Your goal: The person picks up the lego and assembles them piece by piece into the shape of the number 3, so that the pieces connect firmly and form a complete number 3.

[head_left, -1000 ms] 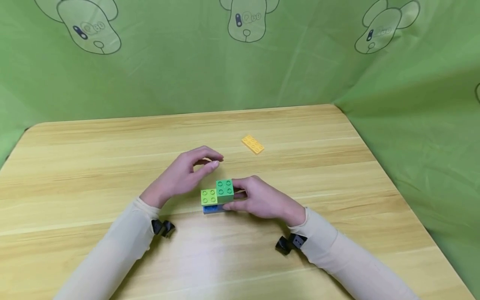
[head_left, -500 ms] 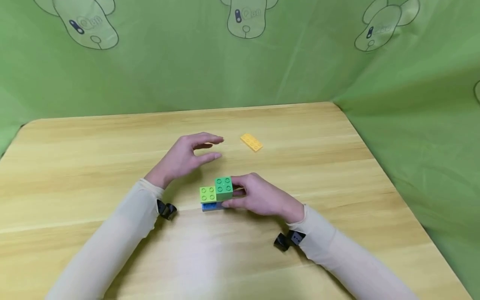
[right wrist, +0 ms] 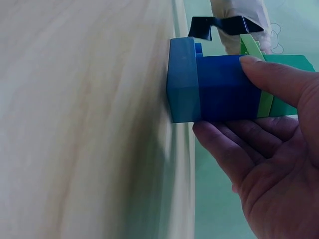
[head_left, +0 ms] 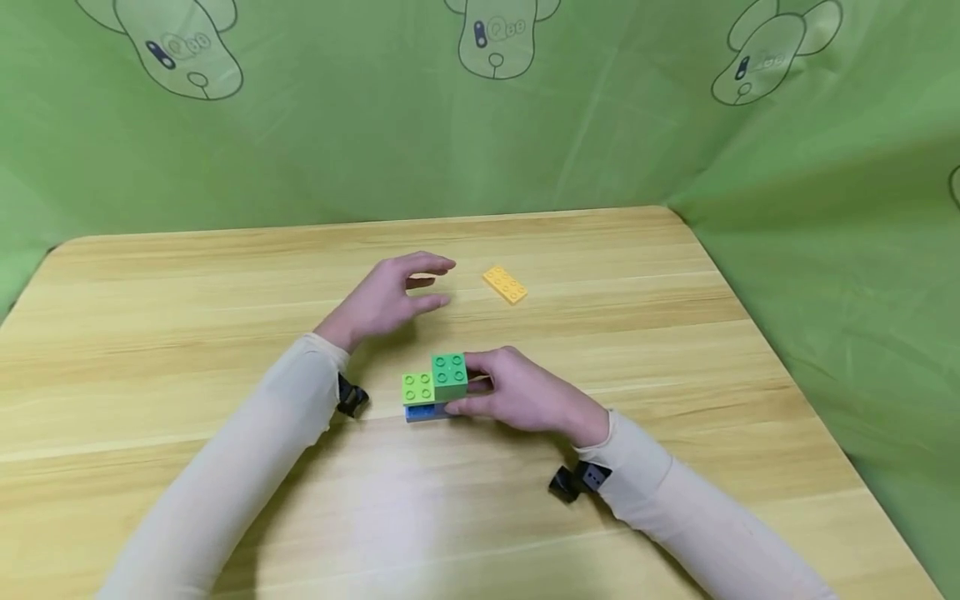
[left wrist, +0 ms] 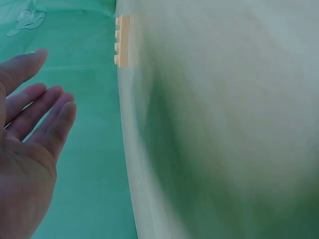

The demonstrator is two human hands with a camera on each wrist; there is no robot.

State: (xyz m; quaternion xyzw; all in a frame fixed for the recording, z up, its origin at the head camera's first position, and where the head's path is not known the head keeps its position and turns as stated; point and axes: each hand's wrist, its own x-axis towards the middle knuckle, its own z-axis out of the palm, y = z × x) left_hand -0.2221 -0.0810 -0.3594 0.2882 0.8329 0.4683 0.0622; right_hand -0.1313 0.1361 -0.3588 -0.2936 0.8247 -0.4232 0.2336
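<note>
My right hand (head_left: 525,392) grips the right side of a stack of toy building bricks, low over the table. A green brick (head_left: 449,377) is on top, with a lime green plate (head_left: 417,388) below it sticking out to the left. Under them, the right wrist view shows a dark blue brick (right wrist: 227,87) on a lighter blue piece (right wrist: 182,82); thumb and fingers hold the dark blue brick from opposite sides. Farther back, my left hand (head_left: 390,296) reaches over the table with nothing in it, thumb and fingers apart. A yellow-orange plate (head_left: 505,285) lies just beyond its fingertips.
The wooden table (head_left: 187,333) has its far edge against a green curtain (head_left: 360,150) with printed cartoon heads. More curtain hangs along the right side. Each wrist carries a black camera mount, such as the right one (head_left: 579,482).
My left hand has moved away from the stack, farther back on the table and closer to the yellow-orange plate, its thumb and fingers spreading apart. My right hand keeps its hold on the stack.
</note>
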